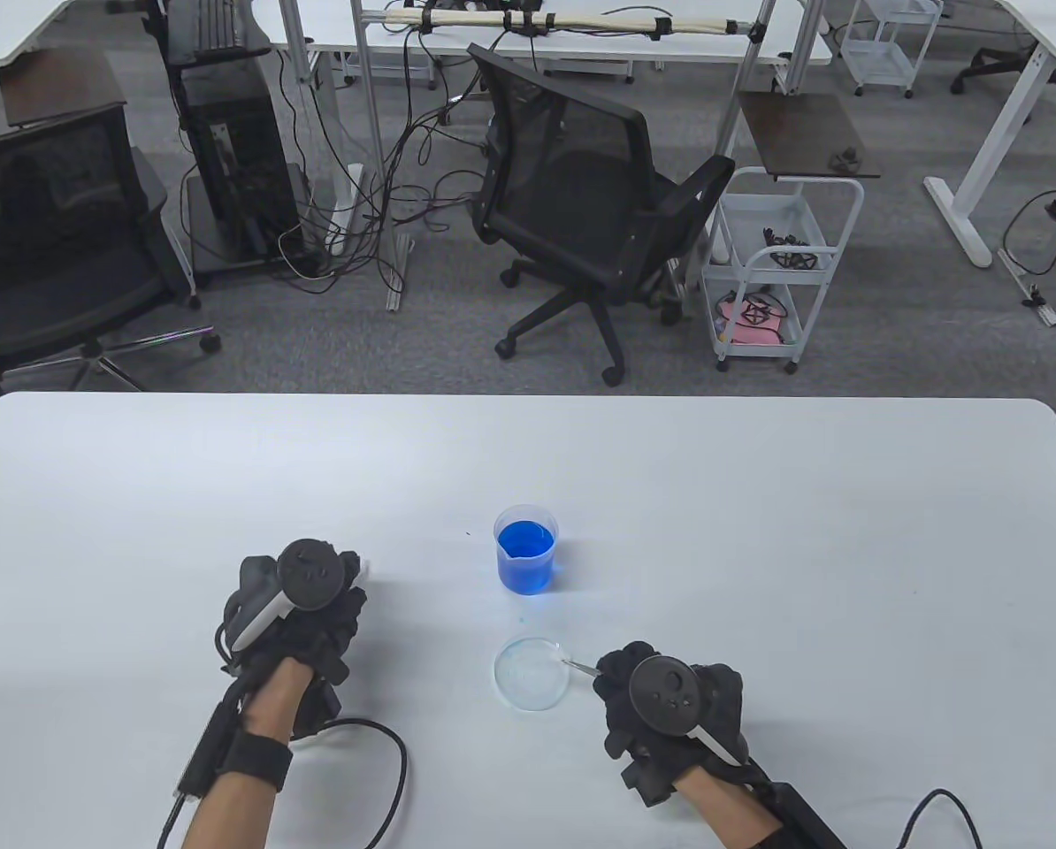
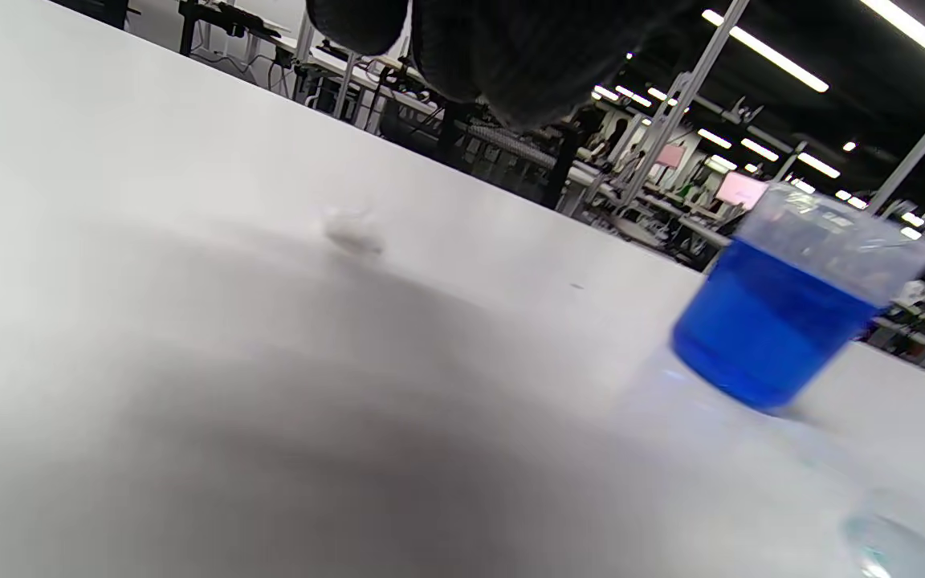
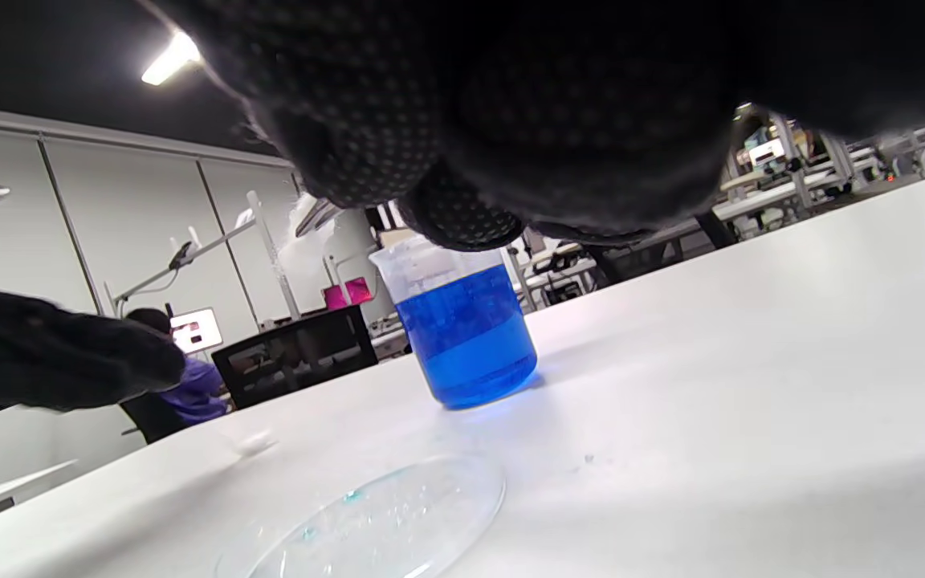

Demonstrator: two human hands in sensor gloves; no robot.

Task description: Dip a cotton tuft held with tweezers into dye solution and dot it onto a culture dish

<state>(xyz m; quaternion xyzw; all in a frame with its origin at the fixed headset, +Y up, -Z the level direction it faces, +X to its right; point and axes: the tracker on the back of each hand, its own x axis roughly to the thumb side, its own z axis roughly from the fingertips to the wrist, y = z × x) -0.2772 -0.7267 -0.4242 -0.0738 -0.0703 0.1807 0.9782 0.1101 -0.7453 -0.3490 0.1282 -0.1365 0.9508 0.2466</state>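
Observation:
A clear beaker (image 1: 525,559) of blue dye stands mid-table, also in the left wrist view (image 2: 784,321) and the right wrist view (image 3: 466,329). A clear culture dish (image 1: 532,674) with faint blue specks lies just in front of it, also in the right wrist view (image 3: 382,522). My right hand (image 1: 603,672) grips metal tweezers (image 1: 576,663), whose tips reach the dish's right rim. A small white cotton tuft (image 2: 354,230) lies on the table by my left hand (image 1: 347,579), which holds nothing; the tuft also shows in the table view (image 1: 363,566) and the right wrist view (image 3: 256,441).
The white table (image 1: 758,531) carries the glove cables (image 1: 386,752) trailing near its front edge. An office chair (image 1: 581,203) and a white cart (image 1: 776,265) stand on the floor beyond the far edge.

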